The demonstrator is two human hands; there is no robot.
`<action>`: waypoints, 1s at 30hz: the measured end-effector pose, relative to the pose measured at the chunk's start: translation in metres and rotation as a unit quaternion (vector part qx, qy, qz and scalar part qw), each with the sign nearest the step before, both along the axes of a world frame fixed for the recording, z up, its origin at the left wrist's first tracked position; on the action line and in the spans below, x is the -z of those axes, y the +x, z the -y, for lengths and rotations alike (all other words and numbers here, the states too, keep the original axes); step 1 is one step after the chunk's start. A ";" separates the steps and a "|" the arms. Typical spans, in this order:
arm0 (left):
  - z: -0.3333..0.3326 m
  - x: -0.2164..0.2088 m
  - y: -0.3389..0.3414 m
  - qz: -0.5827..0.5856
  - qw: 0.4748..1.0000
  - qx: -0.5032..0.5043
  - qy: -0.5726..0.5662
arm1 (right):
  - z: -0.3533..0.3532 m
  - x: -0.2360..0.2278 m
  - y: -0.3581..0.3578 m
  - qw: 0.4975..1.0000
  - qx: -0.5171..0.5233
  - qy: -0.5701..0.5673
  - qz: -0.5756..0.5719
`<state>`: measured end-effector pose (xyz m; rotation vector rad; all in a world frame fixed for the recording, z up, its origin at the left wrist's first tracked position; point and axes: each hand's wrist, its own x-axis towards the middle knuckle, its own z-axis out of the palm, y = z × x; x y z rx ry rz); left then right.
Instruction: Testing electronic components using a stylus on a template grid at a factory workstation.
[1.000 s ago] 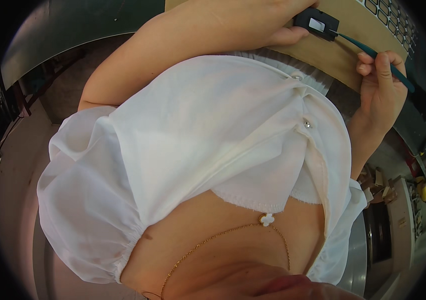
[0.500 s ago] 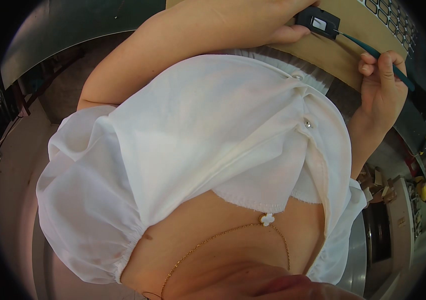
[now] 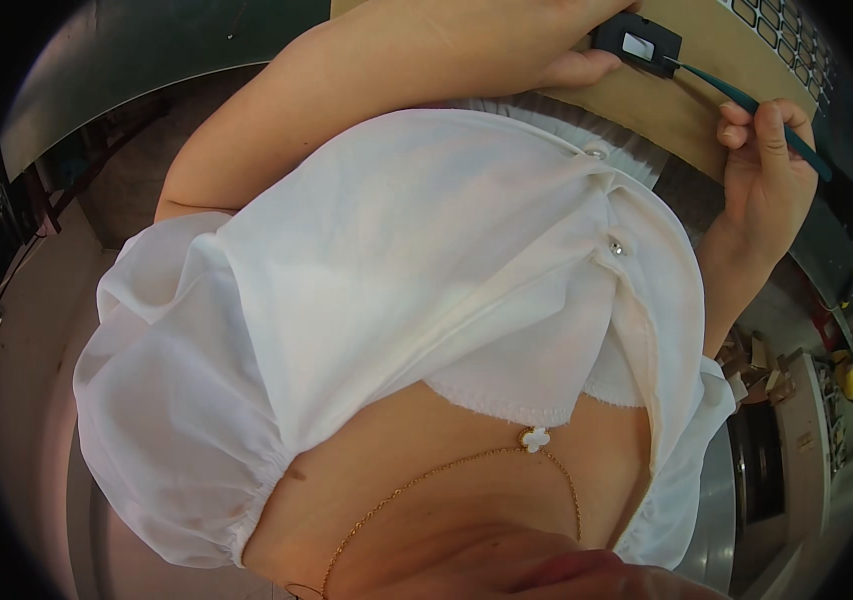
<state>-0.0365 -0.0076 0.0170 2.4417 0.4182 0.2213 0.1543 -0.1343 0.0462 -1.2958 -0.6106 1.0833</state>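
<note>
The person's left hand (image 3: 537, 35) reached in along the upper edge of the view, and its fingers were closed on the left end of a small black block (image 3: 663, 50), the thumb lying against the block's near edge and a fingertip at its upper left corner; the rest of those fingers were hidden behind the hand or cut off by the frame. The fingers were parted only by the width of the block. A bright, whitish window (image 3: 638, 46) sat in the block's upper face. The block was over a tan sheet (image 3: 687, 125), near the top of the view and right of centre, though whether it rested on the sheet or was held just above could not be told. The right hand (image 3: 769, 170) held dark green tweezers (image 3: 737, 95) pinched between thumb and fingers, with no clear gap showing around the handle. The tweezers slanted up to the left, their thin tip at the block's right end; whether the two points were spread or pressed together was too small to tell. A black-lined grid (image 3: 782, 40) lay beyond the sheet, and a dark green surface (image 3: 167, 60) stretched off at the upper left.
</note>
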 end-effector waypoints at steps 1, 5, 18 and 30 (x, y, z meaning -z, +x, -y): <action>0.000 -0.001 -0.002 0.000 1.000 -0.001 -0.001 | 0.000 0.000 0.000 1.000 -0.001 0.001 0.000; 0.000 -0.002 -0.004 -0.004 1.000 -0.004 -0.007 | 0.001 0.000 0.001 1.000 -0.002 0.000 0.000; 0.001 0.003 0.004 -0.016 1.000 -0.009 -0.021 | 0.003 -0.001 0.006 1.000 -0.008 -0.026 -0.006; 0.005 0.001 0.006 -0.030 0.999 -0.017 -0.033 | 0.001 0.000 0.012 0.998 -0.040 -0.038 -0.018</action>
